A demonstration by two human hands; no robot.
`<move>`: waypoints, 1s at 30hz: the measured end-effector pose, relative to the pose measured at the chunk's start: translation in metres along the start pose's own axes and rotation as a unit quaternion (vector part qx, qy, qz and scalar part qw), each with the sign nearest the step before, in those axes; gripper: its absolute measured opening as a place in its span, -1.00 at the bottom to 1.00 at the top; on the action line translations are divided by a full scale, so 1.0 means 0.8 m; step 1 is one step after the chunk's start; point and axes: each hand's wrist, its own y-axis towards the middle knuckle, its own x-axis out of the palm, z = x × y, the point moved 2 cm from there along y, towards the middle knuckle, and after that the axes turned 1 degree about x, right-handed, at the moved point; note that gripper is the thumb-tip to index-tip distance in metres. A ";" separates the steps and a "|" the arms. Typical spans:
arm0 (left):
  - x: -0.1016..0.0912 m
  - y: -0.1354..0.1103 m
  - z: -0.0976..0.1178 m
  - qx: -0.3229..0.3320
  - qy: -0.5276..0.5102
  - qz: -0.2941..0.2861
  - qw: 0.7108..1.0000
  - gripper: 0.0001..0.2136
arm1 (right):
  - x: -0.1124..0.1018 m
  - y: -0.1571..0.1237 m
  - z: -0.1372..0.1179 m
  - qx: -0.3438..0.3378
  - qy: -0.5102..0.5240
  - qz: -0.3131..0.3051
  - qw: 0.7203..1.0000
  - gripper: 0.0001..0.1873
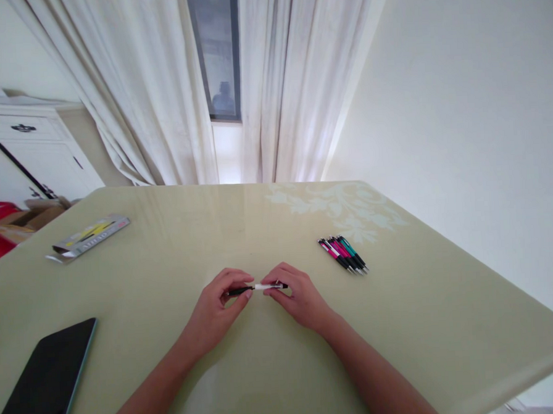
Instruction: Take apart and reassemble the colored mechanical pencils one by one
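Observation:
A ballpoint pen (264,286) with a white barrel and a black front part lies level between my two hands, over the middle of the table. The fingers of my left hand (212,308) pinch its black part. On the other side, my right hand (303,299) grips the white barrel near its black end. A thin dark section shows where the black and white parts meet; whether they are joined there I cannot tell. To the right of my hands, several pens (342,255) with pink, white and teal barrels and black grips lie side by side, tips towards me.
The glossy pale green table (203,229) has a white floral pattern at its far right. An opened pen box (92,236) lies at the far left, and a dark-screened tablet (49,379) at the near left. Beyond are curtains (159,96) and a white cabinet (32,142).

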 end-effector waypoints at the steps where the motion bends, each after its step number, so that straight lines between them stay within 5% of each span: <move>1: -0.002 0.001 -0.003 -0.004 -0.009 0.011 1.000 -0.84 | -0.001 0.000 -0.001 -0.002 0.010 0.008 1.000 -0.91; 8: -0.002 -0.003 -0.012 -0.078 -0.001 -0.009 0.997 -0.80 | 0.003 -0.001 0.001 -0.013 0.007 0.018 1.000 -0.89; 15: -0.003 -0.003 -0.001 0.000 0.086 -0.009 0.996 -0.87 | 0.003 0.000 0.000 0.025 0.052 0.007 0.998 -0.86; 19: -0.002 -0.003 0.002 0.046 0.107 -0.019 0.993 -0.85 | 0.005 0.000 0.000 0.088 0.088 -0.045 0.991 -0.82; 23: -0.002 -0.004 0.003 0.095 0.118 -0.041 0.988 -0.85 | 0.005 0.000 -0.002 0.077 0.077 -0.074 0.991 -0.75; 30: 0.000 -0.003 0.003 0.043 0.131 -0.015 0.990 -0.84 | 0.000 0.001 0.000 0.108 0.055 -0.050 0.991 -0.81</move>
